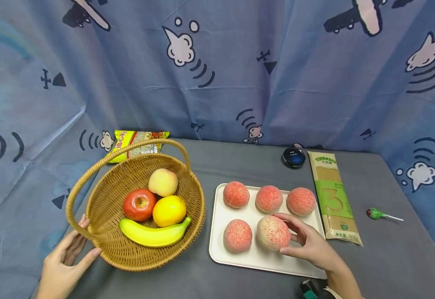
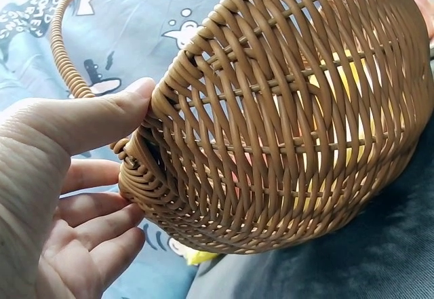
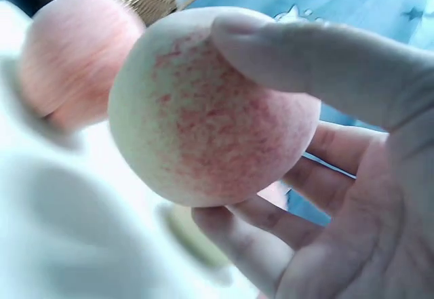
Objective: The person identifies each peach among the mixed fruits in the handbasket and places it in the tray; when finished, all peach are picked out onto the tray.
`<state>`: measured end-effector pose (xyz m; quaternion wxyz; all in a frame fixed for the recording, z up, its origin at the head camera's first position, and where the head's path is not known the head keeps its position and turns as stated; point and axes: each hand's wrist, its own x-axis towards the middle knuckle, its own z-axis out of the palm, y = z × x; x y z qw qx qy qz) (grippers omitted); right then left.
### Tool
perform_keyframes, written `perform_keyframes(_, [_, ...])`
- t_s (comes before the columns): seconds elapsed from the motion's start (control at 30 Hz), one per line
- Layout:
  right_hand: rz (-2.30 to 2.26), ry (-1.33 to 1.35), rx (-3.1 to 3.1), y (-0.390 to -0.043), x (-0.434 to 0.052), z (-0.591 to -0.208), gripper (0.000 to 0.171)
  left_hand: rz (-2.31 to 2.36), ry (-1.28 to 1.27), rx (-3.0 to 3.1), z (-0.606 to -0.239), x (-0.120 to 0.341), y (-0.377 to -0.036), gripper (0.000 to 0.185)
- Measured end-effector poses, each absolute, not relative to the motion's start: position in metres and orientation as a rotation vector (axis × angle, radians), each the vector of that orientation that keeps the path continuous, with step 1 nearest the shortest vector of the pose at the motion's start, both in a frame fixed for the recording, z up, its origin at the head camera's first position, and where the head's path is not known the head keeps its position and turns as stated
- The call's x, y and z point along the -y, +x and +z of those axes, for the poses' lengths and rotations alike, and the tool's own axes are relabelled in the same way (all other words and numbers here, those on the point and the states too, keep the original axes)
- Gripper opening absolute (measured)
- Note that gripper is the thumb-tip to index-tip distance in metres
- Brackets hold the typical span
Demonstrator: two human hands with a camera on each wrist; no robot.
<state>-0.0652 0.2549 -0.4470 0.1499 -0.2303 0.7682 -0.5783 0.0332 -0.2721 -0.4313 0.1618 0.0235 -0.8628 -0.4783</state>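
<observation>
On a white tray (image 1: 307,270) lie several pink peaches. My right hand (image 1: 288,234) grips the front right peach (image 1: 272,232), fingers and thumb curled round it. In the right wrist view that peach (image 3: 203,109) fills the frame, with my thumb (image 3: 305,62) over its top and another peach (image 3: 74,55) behind it. My left hand (image 1: 79,245) rests against the outer wall of a wicker basket (image 1: 135,257) by the base of its handle. The thumb (image 2: 88,119) touches the basket rim (image 2: 285,123), with straight fingers under the wall. Inside lie a red apple (image 1: 139,204), a pale peach (image 1: 163,182), a yellow citrus fruit (image 1: 169,210) and a banana (image 1: 153,234).
A yellow snack packet (image 1: 138,143) lies behind the basket. A dark round tin (image 1: 293,157) and a long spaghetti pack (image 1: 333,197) sit right of the tray, with a green lollipop (image 1: 376,214) farther right. Blue patterned cloth hangs behind and at both sides.
</observation>
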Motion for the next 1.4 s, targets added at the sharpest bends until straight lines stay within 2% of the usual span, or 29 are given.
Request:
perform_keyframes(0.33, [-1.532, -0.46, -2.31, -0.056, -0.255, -0.465, 0.067, -1.399, 0.088, 2.445, -0.432, 0.274, 0.033, 0.074])
perform_keyframes(0.93, [-1.322, -0.449, -2.426, -0.064, -0.255, -0.467, 0.072, -1.318, 0.109, 2.473, -0.431, 0.272, 0.033, 0.072])
perform_keyframes(1.2, [-1.343, -0.553, -2.384, -0.061, -0.252, -0.461, 0.075, -1.326, 0.108, 2.458, -0.43, 0.271, 0.034, 0.073])
perform_keyframes(1.4, [-1.409, -0.676, -2.458, -0.062, -0.243, -0.442, 0.077, -1.381, 0.042, 2.393, -0.431, 0.271, 0.033, 0.074])
